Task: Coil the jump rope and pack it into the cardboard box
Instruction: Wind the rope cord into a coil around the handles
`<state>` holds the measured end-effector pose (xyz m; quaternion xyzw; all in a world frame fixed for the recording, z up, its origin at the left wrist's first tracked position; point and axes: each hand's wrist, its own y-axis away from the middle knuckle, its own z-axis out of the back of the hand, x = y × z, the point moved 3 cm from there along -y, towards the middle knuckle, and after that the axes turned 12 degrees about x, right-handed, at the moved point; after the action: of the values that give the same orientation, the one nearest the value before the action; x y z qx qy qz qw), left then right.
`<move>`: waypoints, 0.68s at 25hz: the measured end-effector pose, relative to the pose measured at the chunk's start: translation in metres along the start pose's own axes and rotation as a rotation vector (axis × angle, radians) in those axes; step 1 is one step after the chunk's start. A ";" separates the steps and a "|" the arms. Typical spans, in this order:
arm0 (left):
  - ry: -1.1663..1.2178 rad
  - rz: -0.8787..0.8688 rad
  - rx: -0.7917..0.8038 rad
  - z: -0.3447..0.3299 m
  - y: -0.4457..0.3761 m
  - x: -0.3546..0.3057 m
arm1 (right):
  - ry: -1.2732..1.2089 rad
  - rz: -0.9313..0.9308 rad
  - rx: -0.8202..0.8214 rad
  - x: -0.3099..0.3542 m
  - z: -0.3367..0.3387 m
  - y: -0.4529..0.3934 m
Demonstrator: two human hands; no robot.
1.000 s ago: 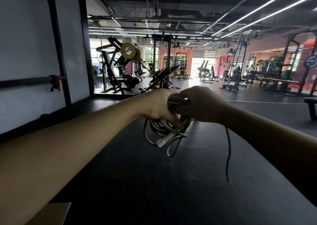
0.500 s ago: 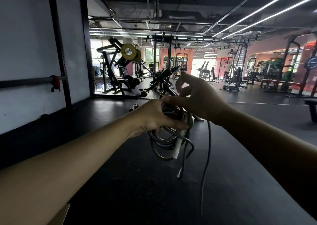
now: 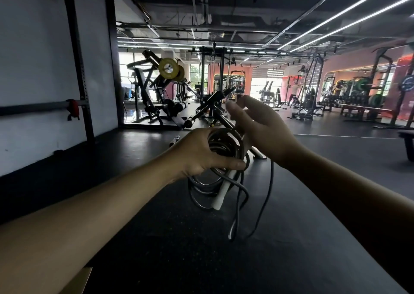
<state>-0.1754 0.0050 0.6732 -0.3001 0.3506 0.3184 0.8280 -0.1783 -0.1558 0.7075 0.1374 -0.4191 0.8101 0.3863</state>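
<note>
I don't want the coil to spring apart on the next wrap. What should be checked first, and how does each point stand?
1. Left hand closed on the coil: ok.
2. Right hand gripping the rope: not ok, fingers spread open.
3. Loose tail taken in: not ok, it hangs below the coil.
4. White handle tucked in: not ok, it sticks out below the loops.
5. Cardboard box ready: cannot tell, only a corner shows.
</note>
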 end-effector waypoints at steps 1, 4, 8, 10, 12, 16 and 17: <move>0.058 -0.007 -0.041 0.003 0.001 0.001 | -0.074 -0.021 -0.003 -0.003 0.006 0.002; 0.264 -0.025 -0.218 0.012 0.002 0.004 | -0.295 -0.120 0.021 -0.020 0.012 0.016; 0.517 -0.034 -0.508 -0.001 -0.010 0.008 | -0.444 -0.196 0.080 -0.027 -0.023 0.041; 0.613 -0.019 -0.650 -0.011 -0.016 0.009 | -0.528 -0.194 0.050 -0.023 -0.035 0.047; 0.693 0.003 -0.782 -0.021 -0.019 0.007 | -0.615 -0.172 0.005 -0.017 -0.041 0.047; 0.877 0.001 -0.923 -0.032 -0.021 0.004 | -0.739 -0.163 -0.169 -0.008 -0.051 0.035; 0.876 0.025 -0.923 -0.034 -0.020 0.005 | -0.743 -0.150 -0.196 -0.007 -0.051 0.033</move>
<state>-0.1711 -0.0303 0.6556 -0.7244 0.4870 0.2942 0.3893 -0.1927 -0.1309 0.6531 0.4139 -0.5946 0.6308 0.2778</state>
